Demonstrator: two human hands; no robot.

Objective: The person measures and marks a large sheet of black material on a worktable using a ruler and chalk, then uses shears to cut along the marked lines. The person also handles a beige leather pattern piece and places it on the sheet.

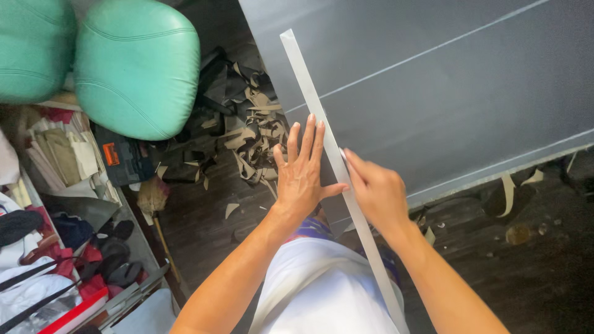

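A long metal ruler lies slantwise along the left edge of a large grey sheet. My left hand lies flat, fingers spread, pressing the sheet and the ruler's left side. My right hand is closed just right of the ruler, its fingertips against the ruler's edge; whatever it may hold is hidden, so I cannot tell if it grips a tool. The ruler's near end runs down past my white shirt.
Two green padded seats sit at the upper left. Tan and dark offcut strips litter the dark floor. Shelves of folded cloth and shoes fill the left side.
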